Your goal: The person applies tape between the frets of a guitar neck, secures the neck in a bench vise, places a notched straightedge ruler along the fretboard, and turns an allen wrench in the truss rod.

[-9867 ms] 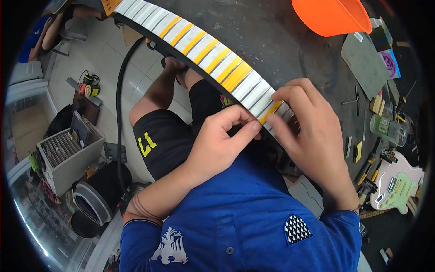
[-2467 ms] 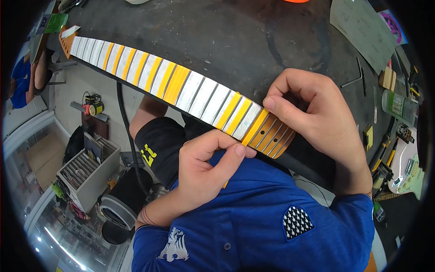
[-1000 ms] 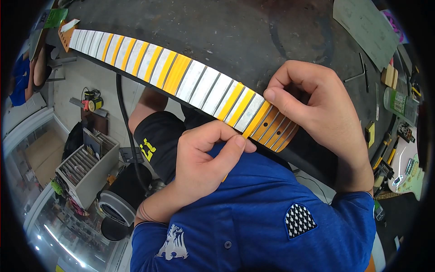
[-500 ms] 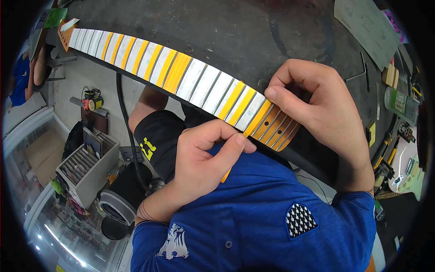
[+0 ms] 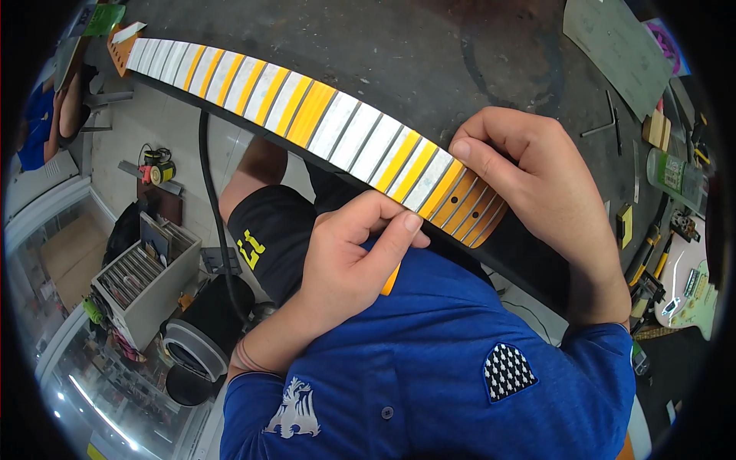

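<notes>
Blue fabric of the shirt [image 5: 429,345] lies nearest, and just above it the left hand [image 5: 356,257] is pinched narrow, thumb against forefinger, on a yellow tape strip [image 5: 441,188], with a loose yellow end showing below the palm. The strip crosses the guitar neck [image 5: 376,146], which slants over the lap along the edge of the dark table [image 5: 399,61], banded in white and yellow between its frets. At the strip's other end, the right hand [image 5: 529,184] has its fingers curled and its thumb near the neck's edge; whether it grips anything, I cannot tell. On the table to the right lies a clear bottle [image 5: 671,172] with a green label, its contents unclear. Down on the floor, a black drum [image 5: 222,303] with a grey rim hides its inside; beyond it, a pale box [image 5: 170,295] holds thin flat pieces [image 5: 134,272] in a row.
</notes>
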### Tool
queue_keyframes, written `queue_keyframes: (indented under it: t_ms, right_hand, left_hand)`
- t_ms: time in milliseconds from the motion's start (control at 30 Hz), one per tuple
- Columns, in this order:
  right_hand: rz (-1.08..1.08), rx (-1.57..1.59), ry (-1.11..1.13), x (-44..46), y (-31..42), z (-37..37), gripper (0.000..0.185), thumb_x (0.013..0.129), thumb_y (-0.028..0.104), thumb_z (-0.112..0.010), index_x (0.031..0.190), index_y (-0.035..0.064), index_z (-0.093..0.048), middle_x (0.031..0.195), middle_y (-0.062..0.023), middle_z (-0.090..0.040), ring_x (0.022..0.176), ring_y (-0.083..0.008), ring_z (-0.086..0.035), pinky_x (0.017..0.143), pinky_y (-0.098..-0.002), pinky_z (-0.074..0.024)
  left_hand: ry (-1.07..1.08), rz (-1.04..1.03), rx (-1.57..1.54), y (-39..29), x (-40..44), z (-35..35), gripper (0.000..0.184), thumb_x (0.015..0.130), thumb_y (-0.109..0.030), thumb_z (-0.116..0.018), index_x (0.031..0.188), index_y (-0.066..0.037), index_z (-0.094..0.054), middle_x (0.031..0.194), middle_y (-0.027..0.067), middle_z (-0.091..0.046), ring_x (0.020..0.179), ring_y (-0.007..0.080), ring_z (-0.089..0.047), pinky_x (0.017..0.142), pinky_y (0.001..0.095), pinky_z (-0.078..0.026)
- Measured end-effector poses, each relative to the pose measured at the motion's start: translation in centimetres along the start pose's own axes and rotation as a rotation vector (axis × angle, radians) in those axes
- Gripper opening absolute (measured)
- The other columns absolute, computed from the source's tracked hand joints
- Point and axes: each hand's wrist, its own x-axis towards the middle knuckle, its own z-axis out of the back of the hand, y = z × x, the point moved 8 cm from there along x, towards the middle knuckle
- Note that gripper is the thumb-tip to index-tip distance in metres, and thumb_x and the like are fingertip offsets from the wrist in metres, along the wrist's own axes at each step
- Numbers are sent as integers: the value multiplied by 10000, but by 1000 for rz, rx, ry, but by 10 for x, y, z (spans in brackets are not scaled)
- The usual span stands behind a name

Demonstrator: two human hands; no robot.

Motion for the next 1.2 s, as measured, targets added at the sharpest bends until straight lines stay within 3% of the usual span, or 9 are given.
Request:
queue_keyframes:
  t_ms: [133, 233, 333, 433, 700, 900, 1000, 1033, 1200]
  right_hand:
    - [53, -36, -64, -3, 3, 0, 252, 1131, 196, -748, 1090, -40, -827, 861, -168, -813, 744, -221, -776, 728, -393, -609]
    - [25, -38, -49, -4, 2, -3, 181, 1149, 127, -752, 1191, -45, -789, 893, -17, -778, 828, -41, -676, 755, -275, -565]
    - [14, -201, -137, -10, 18, 6, 209, 1098, 150, -769, 1220, -19, -790, 919, -159, -780, 839, -272, -796, 775, -410, -610]
    - [388, -252, -324, -23, 28, 2, 213, 1087, 130, -765, 1258, 2, -761, 1013, -165, -748, 952, -330, -780, 839, -443, -604]
    - [493, -706, -297, -66, 63, -41, 595, 994, 302, -881, 1473, 7, -686, 1234, -129, -683, 1111, -322, -687, 990, -447, -531]
    - [516, -841, -347, -65, 60, -50, 608, 933, 210, -904, 1477, 27, -707, 1192, -135, -678, 1077, -330, -697, 998, -467, -543]
    - [535, -894, -367, -63, 63, -53, 565, 908, 188, -902, 1418, 22, -723, 1131, -124, -665, 1055, -320, -692, 999, -468, -542]
    - [540, -896, -371, -63, 63, -53, 559, 902, 190, -905, 1403, 22, -723, 1122, -124, -662, 1051, -323, -690, 1001, -469, -542]
    - [496, -881, -384, -55, 61, -55, 569, 856, 204, -928, 1356, 30, -721, 1112, -127, -650, 1072, -336, -680, 1028, -477, -530]
  left_hand:
    - [-22, -27, 1, -1, 0, -2, 172, 1183, -115, -718, 1142, 47, -756, 952, 124, -880, 875, 139, -846, 777, 283, -636]
    - [-25, -13, 12, -2, 0, -2, 169, 1186, -104, -712, 1162, 59, -753, 984, 141, -875, 908, 153, -849, 804, 283, -641]
    - [-10, 22, 34, -4, -2, -2, 164, 1190, -85, -705, 1201, 74, -747, 1032, 160, -866, 950, 160, -844, 830, 268, -640]
    - [-24, 38, -19, -4, -2, -2, 167, 1183, -97, -725, 1197, 67, -755, 1024, 149, -867, 927, 138, -829, 812, 258, -627]
    - [-47, 4, -138, 2, -3, -3, 141, 1176, -60, -706, 1209, 69, -752, 1017, 110, -860, 915, 98, -791, 822, 247, -606]
    - [-77, -54, -61, 0, 0, -3, 69, 1132, -20, -730, 1138, 46, -749, 950, 90, -852, 865, 111, -802, 787, 268, -607]
    - [-194, -364, 587, -25, -7, -4, 54, 1051, -5, -790, 1070, 15, -744, 857, 112, -825, 741, 190, -811, 701, 315, -604]
    - [-241, -464, 672, -31, -8, -6, 92, 986, -5, -821, 1032, -8, -743, 808, 141, -785, 680, 291, -797, 649, 370, -604]
    - [-178, -669, 771, -34, -14, -3, 138, 942, 27, -835, 1043, -20, -754, 872, 134, -806, 767, 303, -819, 727, 394, -637]
